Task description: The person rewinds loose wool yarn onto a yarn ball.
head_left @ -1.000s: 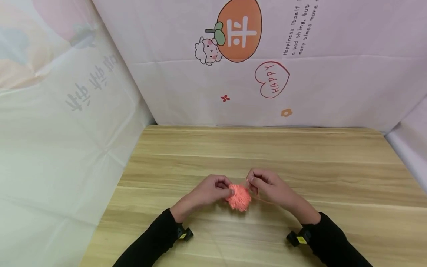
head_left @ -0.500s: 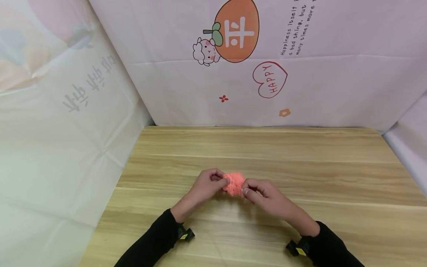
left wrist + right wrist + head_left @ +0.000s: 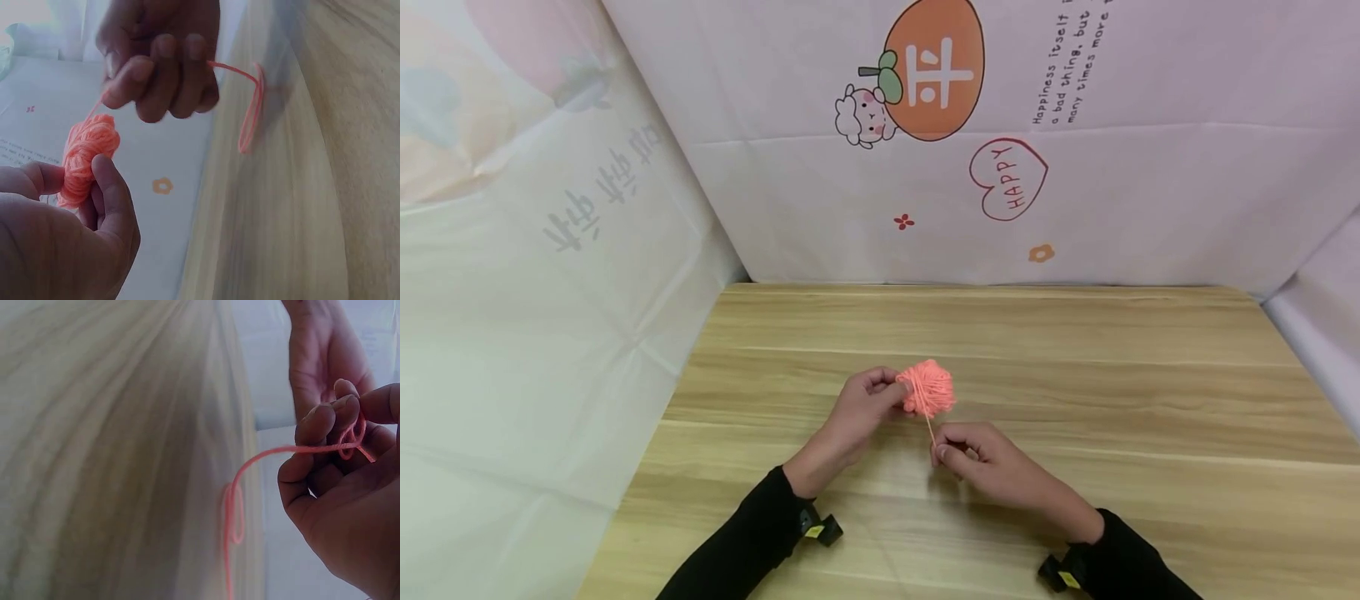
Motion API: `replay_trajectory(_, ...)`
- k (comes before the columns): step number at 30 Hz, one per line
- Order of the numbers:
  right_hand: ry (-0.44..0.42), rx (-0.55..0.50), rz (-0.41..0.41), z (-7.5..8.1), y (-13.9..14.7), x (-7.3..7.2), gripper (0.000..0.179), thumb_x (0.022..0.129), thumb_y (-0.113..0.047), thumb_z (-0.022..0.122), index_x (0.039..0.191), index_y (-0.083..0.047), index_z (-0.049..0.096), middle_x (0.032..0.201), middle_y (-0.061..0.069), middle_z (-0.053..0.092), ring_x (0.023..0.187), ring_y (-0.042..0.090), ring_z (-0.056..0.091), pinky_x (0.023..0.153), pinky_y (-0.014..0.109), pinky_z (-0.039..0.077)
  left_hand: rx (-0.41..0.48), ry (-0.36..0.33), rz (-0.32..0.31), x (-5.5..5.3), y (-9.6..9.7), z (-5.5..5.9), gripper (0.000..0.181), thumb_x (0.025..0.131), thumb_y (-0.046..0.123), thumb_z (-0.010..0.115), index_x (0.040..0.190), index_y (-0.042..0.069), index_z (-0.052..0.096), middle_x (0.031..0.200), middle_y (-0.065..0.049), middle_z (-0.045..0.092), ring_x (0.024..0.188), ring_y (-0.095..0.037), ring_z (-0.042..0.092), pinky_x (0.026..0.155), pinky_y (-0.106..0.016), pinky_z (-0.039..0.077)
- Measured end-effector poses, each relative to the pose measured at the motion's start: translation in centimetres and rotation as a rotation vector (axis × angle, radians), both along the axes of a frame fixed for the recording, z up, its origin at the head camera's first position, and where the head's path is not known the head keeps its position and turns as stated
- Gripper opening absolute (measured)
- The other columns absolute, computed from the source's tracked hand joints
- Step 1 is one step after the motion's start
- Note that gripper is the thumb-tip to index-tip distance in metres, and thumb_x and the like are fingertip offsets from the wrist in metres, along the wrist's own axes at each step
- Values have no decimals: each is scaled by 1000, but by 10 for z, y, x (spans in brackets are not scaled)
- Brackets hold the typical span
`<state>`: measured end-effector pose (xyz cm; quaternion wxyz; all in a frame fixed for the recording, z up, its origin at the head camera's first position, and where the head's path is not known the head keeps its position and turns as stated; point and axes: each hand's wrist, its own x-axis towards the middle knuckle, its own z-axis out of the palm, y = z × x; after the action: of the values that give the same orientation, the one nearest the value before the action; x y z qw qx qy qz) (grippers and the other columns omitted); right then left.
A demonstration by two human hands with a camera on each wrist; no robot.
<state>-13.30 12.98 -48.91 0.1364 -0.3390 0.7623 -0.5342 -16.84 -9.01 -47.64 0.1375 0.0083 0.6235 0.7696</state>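
Note:
A small coral-pink ball of yarn [image 3: 934, 390], wound with a band round its middle, is held above the table by my left hand [image 3: 859, 410]. Thumb and fingers pinch it on its left side, as the left wrist view also shows for the yarn ball [image 3: 90, 147]. Below and to the right, my right hand [image 3: 996, 467] pinches a yarn strand [image 3: 929, 428] that runs taut from the ball. In the right wrist view the strand [image 3: 269, 452] crosses the curled fingers of the right hand [image 3: 347, 506] and hangs down in a loose loop [image 3: 239, 519]. The other hand hides the ball there.
A wood-grain table [image 3: 1075, 350] lies beneath both hands. A white printed sheet [image 3: 820, 200] stands along its back edge, and another sheet [image 3: 587, 350] hangs on the left. Black wrist cameras [image 3: 822, 528] sit at both black sleeves.
My left hand has raised the yarn ball away from me, and the ball has turned. My right hand has come from the ball's right side down towards me, drawing the strand straight.

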Motion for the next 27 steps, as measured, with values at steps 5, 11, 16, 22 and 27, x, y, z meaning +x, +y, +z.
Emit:
replay_trajectory(5, -21, 21, -16, -7, 3, -4, 21, 104, -15, 47, 91, -12, 64, 74, 10, 58, 65, 12, 51, 57, 27, 47, 64, 5, -48, 6, 2, 9, 20, 92, 11, 64, 102, -6, 59, 89, -14, 68, 77, -22, 66, 78, -44, 56)
replay_trajectory(11, -78, 44, -57, -10, 8, -11, 30, 106, -25, 43, 95, -5, 62, 77, 16, 59, 66, 22, 55, 60, 31, 49, 61, 42, -157, 16, 4, 20, 23, 92, 12, 63, 104, -7, 59, 89, -11, 66, 75, -18, 64, 72, -36, 57)
replay_trajectory(16, -173, 9, -57, -11, 12, -19, 24, 106, -23, 44, 105, -7, 61, 82, 18, 60, 67, 32, 59, 57, 40, 54, 24, 56, -226, 22, 5, 22, 21, 93, 12, 62, 105, -5, 61, 89, -9, 63, 75, -16, 61, 71, -33, 57)
replay_trajectory(22, -187, -51, -39, -11, 16, -29, 21, 105, -22, 47, 104, -9, 64, 81, 8, 60, 65, 20, 55, 52, 31, 49, -47, 106, -333, 29, 6, 21, 22, 93, 13, 61, 106, -5, 62, 93, -9, 65, 78, -15, 62, 74, -40, 56)
replay_trajectory(27, -143, -87, -27, -3, 17, -35, 28, 107, -20, 41, 90, -8, 59, 75, 8, 55, 61, 15, 49, 51, 27, 46, -134, 145, -434, 34, 6, 17, 20, 93, 13, 63, 106, -2, 64, 90, -8, 67, 78, -16, 64, 76, -51, 55)
